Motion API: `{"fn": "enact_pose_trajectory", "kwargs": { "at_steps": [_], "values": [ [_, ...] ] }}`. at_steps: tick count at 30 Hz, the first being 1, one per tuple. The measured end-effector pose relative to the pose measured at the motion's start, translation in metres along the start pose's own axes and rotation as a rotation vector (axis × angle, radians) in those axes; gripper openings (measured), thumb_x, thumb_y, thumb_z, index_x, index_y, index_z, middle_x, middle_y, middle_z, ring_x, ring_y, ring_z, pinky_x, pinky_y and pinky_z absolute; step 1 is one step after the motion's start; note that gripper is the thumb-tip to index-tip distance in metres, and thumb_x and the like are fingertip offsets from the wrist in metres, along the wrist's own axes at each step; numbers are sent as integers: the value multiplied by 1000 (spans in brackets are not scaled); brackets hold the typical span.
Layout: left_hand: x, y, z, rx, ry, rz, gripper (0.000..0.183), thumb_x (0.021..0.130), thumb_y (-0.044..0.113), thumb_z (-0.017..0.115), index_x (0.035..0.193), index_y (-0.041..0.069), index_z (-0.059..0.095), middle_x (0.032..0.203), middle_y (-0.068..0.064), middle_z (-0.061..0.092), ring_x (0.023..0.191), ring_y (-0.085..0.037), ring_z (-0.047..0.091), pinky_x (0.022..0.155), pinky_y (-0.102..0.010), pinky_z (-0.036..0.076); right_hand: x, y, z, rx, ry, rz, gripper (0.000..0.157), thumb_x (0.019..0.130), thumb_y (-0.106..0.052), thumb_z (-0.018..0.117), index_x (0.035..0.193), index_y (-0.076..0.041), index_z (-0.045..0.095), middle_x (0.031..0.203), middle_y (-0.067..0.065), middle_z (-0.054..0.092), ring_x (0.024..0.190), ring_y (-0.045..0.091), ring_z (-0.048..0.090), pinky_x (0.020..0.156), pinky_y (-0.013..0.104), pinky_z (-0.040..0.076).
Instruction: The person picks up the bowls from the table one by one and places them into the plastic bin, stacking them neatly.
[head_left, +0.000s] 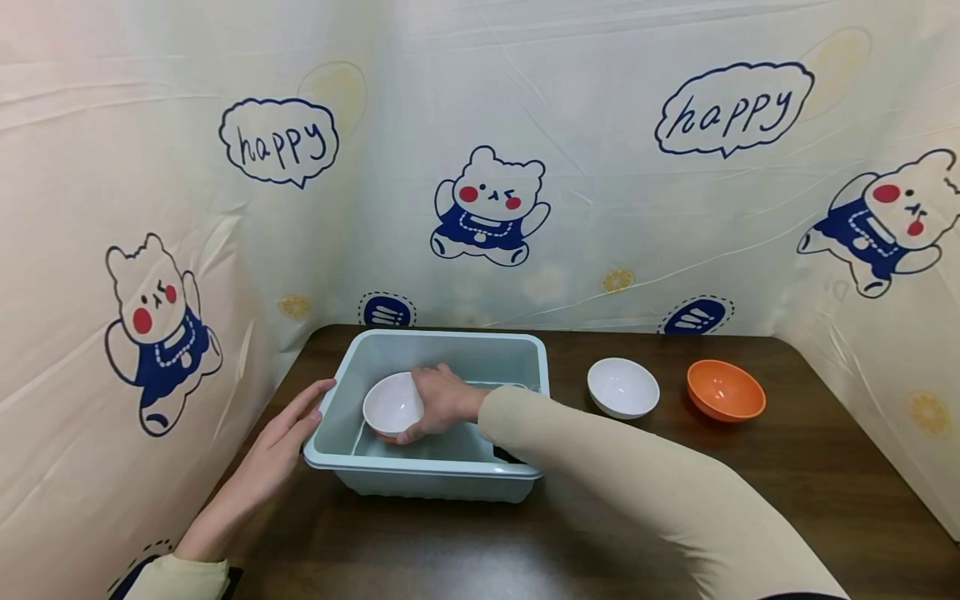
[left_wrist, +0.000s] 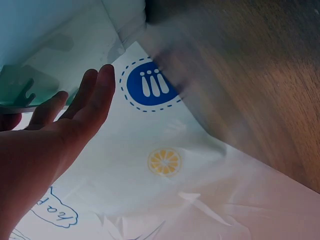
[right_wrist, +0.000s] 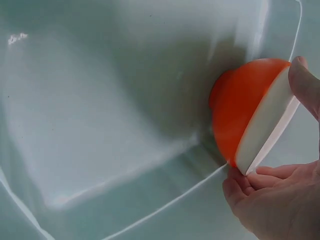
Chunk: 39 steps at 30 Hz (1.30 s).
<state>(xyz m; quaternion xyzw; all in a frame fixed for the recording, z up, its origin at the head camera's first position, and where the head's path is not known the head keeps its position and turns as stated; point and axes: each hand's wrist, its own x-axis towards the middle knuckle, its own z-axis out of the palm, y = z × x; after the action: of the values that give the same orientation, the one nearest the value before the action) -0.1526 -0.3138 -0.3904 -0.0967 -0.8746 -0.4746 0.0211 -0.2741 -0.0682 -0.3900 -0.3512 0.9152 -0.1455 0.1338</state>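
In the head view, a white bowl (head_left: pixel 390 402), just left of the right hand (head_left: pixel 442 404), was gripped by its edge inside a pale blue basin (head_left: pixel 427 467). The basin's rim was touched at its left side by the left hand (head_left: pixel 281 437), its fingers extended. Outside the basin, to the right of the right hand, a second white bowl (head_left: pixel 622 388) and, farther right, a second orange bowl (head_left: pixel 726 390) were set apart on the bench (head_left: pixel 420 550).

In the left wrist view, the left hand's extended fingers were seen beside the basin wall, with patterned cloth (left_wrist: pixel 125 140) shown to their right; how firmly the basin was pressed could not be told.

In the right wrist view, the white bowl was shown nested in an orange bowl (right_wrist: pixel 247 107), the pair held at the rim between thumb and fingers. Both bowls were judged light, stiff and smooth, liable to slide if wet, and best held across both rims, lest the orange one be dropped. Whether it was carried by the fingers or supported by the basin could not be told.
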Motion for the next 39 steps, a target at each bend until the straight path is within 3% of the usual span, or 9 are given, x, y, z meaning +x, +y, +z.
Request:
{"fn": "enact_pose_trajectory", "kwargs": {
  "at_steps": [20, 39],
  "values": [
    [0, 2, 0, -20, -4, 2, 51, 117, 22, 35, 163, 2, 30, 164, -27, 34, 147, -46, 35, 94, -7, 33, 0, -2, 1, -61, 17, -5, 88, 80, -51, 91, 143, -4, 51, 131, 8, 62, 116, 20, 50, 102, 29, 38],
    [-1, -1, 0, -17, -7, -1, 52, 117, 24, 35, 164, 2, 30, 165, -26, 32, 148, -46, 33, 94, -7, 32, 0, 0, -1, 4, 1, -18, 94, 77, -49, 94, 148, -9, 48, 133, 7, 61, 120, 22, 50, 105, 33, 37]
  ]
}}
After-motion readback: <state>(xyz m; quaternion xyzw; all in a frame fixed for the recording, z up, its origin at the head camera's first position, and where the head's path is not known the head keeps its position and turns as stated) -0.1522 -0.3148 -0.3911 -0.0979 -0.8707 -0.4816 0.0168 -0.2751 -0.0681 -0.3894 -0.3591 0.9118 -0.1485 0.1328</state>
